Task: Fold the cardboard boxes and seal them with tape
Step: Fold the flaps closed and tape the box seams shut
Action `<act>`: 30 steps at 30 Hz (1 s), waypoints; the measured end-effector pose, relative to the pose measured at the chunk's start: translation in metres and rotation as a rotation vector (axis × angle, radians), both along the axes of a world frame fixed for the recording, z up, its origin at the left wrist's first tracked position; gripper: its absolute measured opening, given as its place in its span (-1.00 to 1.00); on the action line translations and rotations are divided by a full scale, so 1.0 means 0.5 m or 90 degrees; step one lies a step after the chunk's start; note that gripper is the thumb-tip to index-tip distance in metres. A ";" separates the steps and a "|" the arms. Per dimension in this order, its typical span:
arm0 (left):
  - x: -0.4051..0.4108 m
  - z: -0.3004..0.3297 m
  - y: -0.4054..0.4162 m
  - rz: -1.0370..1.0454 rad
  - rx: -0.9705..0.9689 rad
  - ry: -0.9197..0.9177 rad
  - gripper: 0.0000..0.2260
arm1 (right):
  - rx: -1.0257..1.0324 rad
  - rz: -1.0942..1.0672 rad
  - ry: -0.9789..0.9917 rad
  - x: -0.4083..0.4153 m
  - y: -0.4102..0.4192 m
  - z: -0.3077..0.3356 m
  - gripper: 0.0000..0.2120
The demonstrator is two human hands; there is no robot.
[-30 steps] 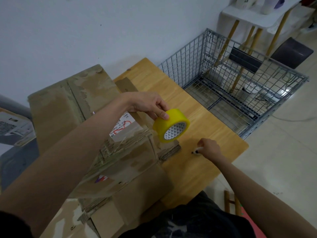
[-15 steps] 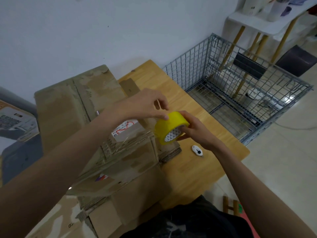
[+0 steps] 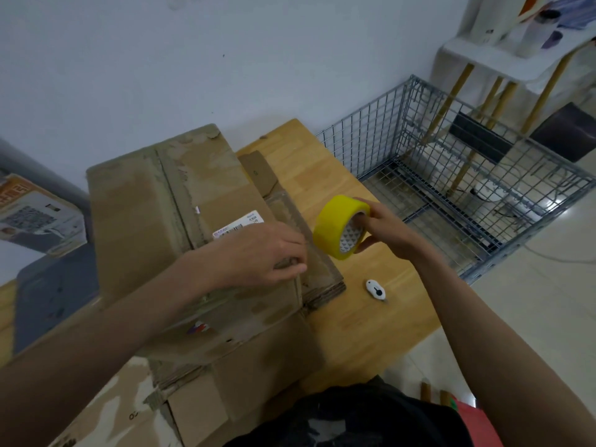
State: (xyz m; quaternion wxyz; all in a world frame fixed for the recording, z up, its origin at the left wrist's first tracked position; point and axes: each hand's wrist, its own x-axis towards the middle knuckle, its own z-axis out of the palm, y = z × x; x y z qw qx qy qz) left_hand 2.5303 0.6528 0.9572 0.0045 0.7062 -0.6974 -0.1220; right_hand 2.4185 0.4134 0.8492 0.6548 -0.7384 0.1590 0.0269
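Observation:
A worn cardboard box (image 3: 154, 208) with a white shipping label lies on the wooden table (image 3: 358, 333). My right hand (image 3: 387, 232) holds the yellow tape roll (image 3: 335, 227) just right of the box's top, with fingers through its core and thumb beneath. My left hand (image 3: 258, 253) rests on the box's top near its right edge. Its thumb and fingertips are pinched together, apparently on the tape's loose end, though the strip itself is hard to make out.
A small white cutter (image 3: 375, 289) lies on the table right of the box. More flattened cardboard (image 3: 113, 414) sits at the lower left. A wire mesh cage (image 3: 451, 188) stands past the table's right edge, and a printed carton (image 3: 32, 214) at the far left.
The roll passed from my left hand to my right, which left the cutter on the table. My left hand moved down onto the box top with its fingers pinched.

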 end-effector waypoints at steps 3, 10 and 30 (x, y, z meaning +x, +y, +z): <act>-0.007 0.004 -0.013 0.059 0.075 0.010 -0.41 | 0.026 -0.032 -0.007 -0.012 -0.004 0.023 -0.67; -0.088 0.068 -0.055 0.435 -0.126 0.118 -0.29 | 0.114 -0.142 -0.122 -0.045 0.026 0.076 -0.69; -0.209 0.020 0.003 0.600 -0.402 0.186 -0.72 | 0.105 0.128 -0.148 -0.148 0.150 0.146 -0.73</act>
